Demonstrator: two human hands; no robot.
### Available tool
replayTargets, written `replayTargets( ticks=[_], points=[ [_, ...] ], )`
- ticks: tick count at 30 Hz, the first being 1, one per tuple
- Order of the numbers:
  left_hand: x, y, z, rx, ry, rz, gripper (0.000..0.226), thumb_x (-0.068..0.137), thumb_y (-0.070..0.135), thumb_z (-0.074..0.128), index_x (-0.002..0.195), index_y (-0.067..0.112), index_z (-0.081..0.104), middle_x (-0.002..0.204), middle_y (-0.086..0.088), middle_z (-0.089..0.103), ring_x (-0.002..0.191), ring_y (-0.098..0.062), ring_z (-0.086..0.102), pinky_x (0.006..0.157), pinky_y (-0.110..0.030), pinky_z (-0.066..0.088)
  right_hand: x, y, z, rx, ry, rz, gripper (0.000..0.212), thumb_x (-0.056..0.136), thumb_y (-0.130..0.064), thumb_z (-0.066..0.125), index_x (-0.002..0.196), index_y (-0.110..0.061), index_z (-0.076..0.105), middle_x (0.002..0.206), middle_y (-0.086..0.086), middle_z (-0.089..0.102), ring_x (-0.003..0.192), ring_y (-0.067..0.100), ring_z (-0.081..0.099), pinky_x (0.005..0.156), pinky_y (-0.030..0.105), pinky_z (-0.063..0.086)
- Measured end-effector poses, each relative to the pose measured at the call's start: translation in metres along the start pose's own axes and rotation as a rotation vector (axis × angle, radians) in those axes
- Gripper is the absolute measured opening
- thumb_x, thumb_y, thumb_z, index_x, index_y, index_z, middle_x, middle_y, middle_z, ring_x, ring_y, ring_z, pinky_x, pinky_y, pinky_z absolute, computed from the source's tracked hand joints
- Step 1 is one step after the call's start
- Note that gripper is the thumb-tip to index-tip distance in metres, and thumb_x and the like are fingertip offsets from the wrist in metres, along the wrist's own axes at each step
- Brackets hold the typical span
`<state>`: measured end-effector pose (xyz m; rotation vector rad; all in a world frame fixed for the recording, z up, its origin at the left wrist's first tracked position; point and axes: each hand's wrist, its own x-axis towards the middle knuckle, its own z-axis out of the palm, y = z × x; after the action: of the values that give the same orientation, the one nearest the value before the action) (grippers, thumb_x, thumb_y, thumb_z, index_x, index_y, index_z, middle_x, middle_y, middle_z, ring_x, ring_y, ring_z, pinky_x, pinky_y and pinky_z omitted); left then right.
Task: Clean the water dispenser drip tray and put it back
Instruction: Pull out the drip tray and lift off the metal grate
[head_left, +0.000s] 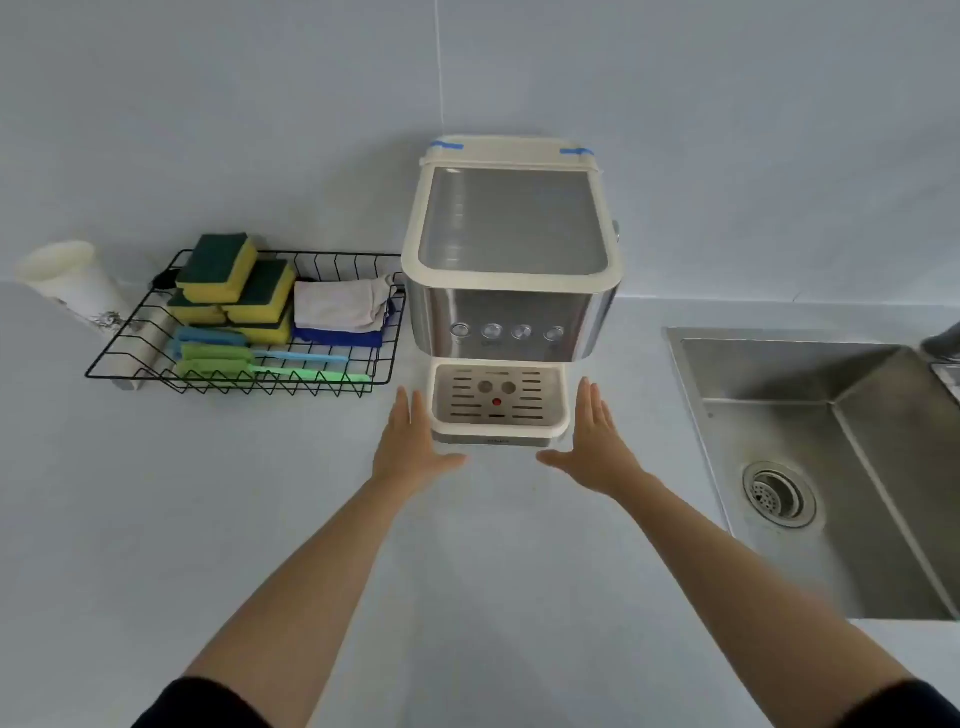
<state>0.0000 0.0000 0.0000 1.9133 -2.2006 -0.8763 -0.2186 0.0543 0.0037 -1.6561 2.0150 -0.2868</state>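
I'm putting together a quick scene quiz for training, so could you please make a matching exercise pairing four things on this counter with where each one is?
Things:
1. drip tray
2. sponges
3. sink
4. white cup

Places:
A. far left, beside the wire basket
B. at the foot of the water dispenser, between the left hand and right hand
C. right of the dispenser, set into the counter
D. stacked inside the wire basket

Pairs: 1-B, 2-D, 3-C, 4-A
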Motion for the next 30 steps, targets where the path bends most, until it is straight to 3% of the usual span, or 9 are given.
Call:
replayTargets(
  ticks=[2, 4, 7, 9, 14, 16, 23, 27, 30],
  points=[
    [0.011, 0.002, 0.0, -0.007, -0.02, -0.004, 0.111, 0.072, 0.04, 0.072, 0.146, 0.007, -0.004, 0.157, -0.012, -0.013, 0.146, -0.024, 0.0, 0.115, -0.038, 0.021, 0.012, -0.003, 0.002, 0.037, -0.002, -0.021, 0.109, 0.078, -0.037, 0.067, 0.145, -0.003, -0.012, 0.156, 0.015, -0.011, 0.143, 0.03, -0.012, 0.119, 0.044, 0.004],
    [0.022, 0.003, 0.001, -0.003, -0.049, -0.009, 0.115, 0.07, 0.039, 0.074, 0.146, 0.006, -0.005, 0.157, -0.013, -0.012, 0.146, -0.025, -0.001, 0.115, -0.039, 0.022, 0.025, -0.005, 0.006, 0.079, -0.011, -0.004, 0.115, 0.068, -0.037, 0.075, 0.145, -0.004, -0.004, 0.153, 0.017, 0.005, 0.143, 0.034, 0.006, 0.114, 0.051, 0.024],
    [0.037, 0.003, 0.005, -0.037, -0.077, -0.02, 0.121, 0.065, 0.037, 0.078, 0.146, 0.005, -0.005, 0.157, -0.014, -0.005, 0.146, -0.025, 0.004, 0.116, -0.042, 0.023, 0.041, -0.005, 0.01, 0.166, -0.007, 0.06, 0.115, 0.057, -0.032, 0.083, 0.14, -0.006, 0.008, 0.144, 0.017, 0.02, 0.133, 0.035, 0.029, 0.103, 0.051, 0.041],
    [0.046, 0.002, 0.005, -0.084, -0.063, -0.032, 0.119, 0.058, 0.034, 0.082, 0.145, 0.005, 0.006, 0.154, -0.013, 0.012, 0.142, -0.025, 0.018, 0.112, -0.045, 0.031, 0.05, -0.006, 0.008, 0.212, -0.01, 0.091, 0.11, 0.055, -0.026, 0.084, 0.137, -0.004, 0.013, 0.138, 0.014, 0.027, 0.126, 0.031, 0.036, 0.1, 0.046, 0.045],
    [0.062, 0.001, 0.005, -0.208, -0.094, -0.039, 0.1, 0.049, 0.027, 0.084, 0.131, 0.01, 0.031, 0.132, -0.007, 0.044, 0.121, -0.023, 0.046, 0.098, -0.044, 0.046, 0.066, -0.006, 0.011, 0.221, -0.109, 0.156, 0.097, 0.06, -0.019, 0.083, 0.132, 0.001, 0.022, 0.132, 0.013, 0.033, 0.118, 0.026, 0.042, 0.079, 0.025, 0.047],
    [0.064, 0.001, 0.006, -0.233, -0.104, -0.037, 0.096, 0.049, 0.025, 0.085, 0.128, 0.011, 0.033, 0.13, -0.007, 0.047, 0.119, -0.024, 0.049, 0.097, -0.044, 0.047, 0.068, -0.008, 0.01, 0.221, -0.123, 0.17, 0.09, 0.062, -0.019, 0.082, 0.13, -0.001, 0.026, 0.13, 0.011, 0.033, 0.115, 0.024, 0.042, 0.072, 0.02, 0.045],
    [0.062, 0.001, 0.006, -0.295, -0.087, -0.046, 0.085, 0.05, 0.02, 0.086, 0.121, 0.01, 0.039, 0.124, -0.008, 0.053, 0.112, -0.025, 0.053, 0.093, -0.041, 0.05, 0.066, -0.012, 0.007, 0.223, -0.133, 0.205, 0.084, 0.063, -0.018, 0.082, 0.128, -0.001, 0.031, 0.128, 0.011, 0.035, 0.112, 0.023, 0.043, 0.074, 0.021, 0.042],
    [0.056, 0.002, 0.005, -0.347, -0.07, -0.045, 0.084, 0.05, 0.017, 0.085, 0.119, 0.013, 0.039, 0.122, -0.006, 0.055, 0.109, -0.024, 0.055, 0.089, -0.039, 0.051, 0.063, -0.014, 0.006, 0.259, -0.12, 0.216, 0.082, 0.061, -0.016, 0.083, 0.124, -0.001, 0.034, 0.125, 0.011, 0.038, 0.109, 0.024, 0.045, 0.055, 0.013, 0.038],
    [0.047, 0.002, 0.005, -0.361, -0.066, -0.033, 0.09, 0.049, 0.016, 0.085, 0.125, 0.013, 0.037, 0.123, -0.005, 0.055, 0.11, -0.023, 0.054, 0.091, -0.037, 0.05, 0.057, -0.012, 0.006, 0.3, -0.104, 0.201, 0.086, 0.059, -0.014, 0.083, 0.126, -0.002, 0.03, 0.124, 0.011, 0.039, 0.104, 0.022, 0.044, 0.05, 0.012, 0.036]
  ],
)
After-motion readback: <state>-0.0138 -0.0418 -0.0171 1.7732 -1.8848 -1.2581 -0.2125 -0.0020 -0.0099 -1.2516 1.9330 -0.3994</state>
